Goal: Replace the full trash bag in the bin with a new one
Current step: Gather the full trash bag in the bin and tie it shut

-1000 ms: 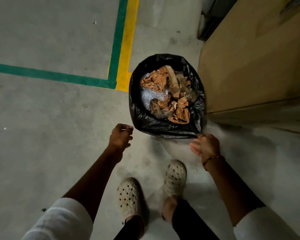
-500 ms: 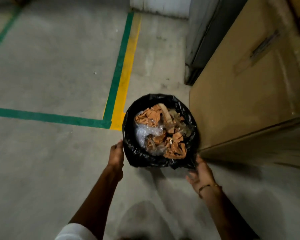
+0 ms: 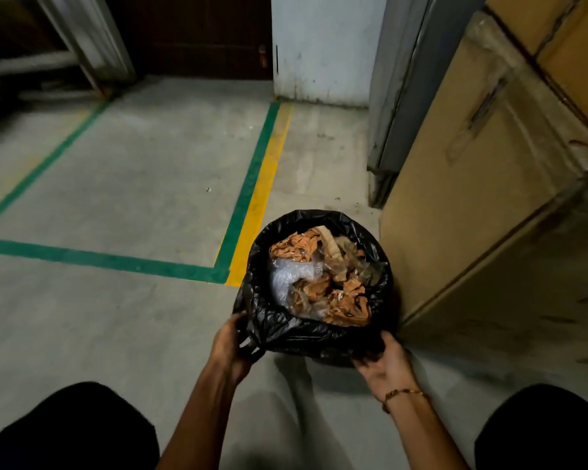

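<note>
Head view: hands seemingly gripping bag.

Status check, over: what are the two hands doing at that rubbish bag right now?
Left hand and right hand gripping near rim of black plastic trash bag. Bag open, full of orange scraps and clear wrap. Large brown cardboard box crowds its right side.

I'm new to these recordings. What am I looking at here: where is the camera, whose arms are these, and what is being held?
The camera sits on a person's head, looking down, so the arms are the wearer's own. There is no robot. The left hand and right hand both grip the near edge of a black trash bag standing on a concrete floor. The bag is full of crumpled brown paper and clear plastic. A big cardboard box stands just right of it. The dark shapes at the bottom corners look like knees.
</note>
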